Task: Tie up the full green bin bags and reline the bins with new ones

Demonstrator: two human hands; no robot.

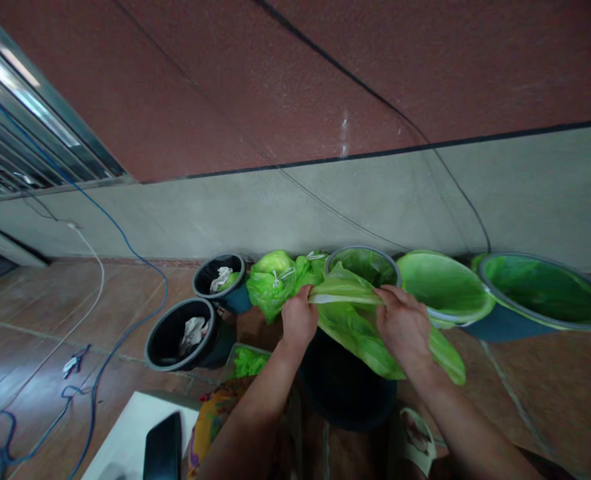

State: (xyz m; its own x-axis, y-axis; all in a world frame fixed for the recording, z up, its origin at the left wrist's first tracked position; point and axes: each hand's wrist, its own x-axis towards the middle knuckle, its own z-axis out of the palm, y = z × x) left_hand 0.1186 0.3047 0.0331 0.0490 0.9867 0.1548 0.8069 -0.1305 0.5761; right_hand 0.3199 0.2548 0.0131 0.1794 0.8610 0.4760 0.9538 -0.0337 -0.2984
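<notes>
The left hand (299, 319) and right hand (404, 328) stand apart — each clamped on the edge of a green bag (350, 331), spreading it above a black bin (348, 390) at six o'clock — with tied green bags (272, 287) at eleven.

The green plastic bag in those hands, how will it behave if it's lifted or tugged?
The green plastic bag will probably be very floppy: it sags in soft folds below the left hand and right hand. It looks thin, so likely light and easily torn. Its sheen suggests it may slip a little.
</notes>
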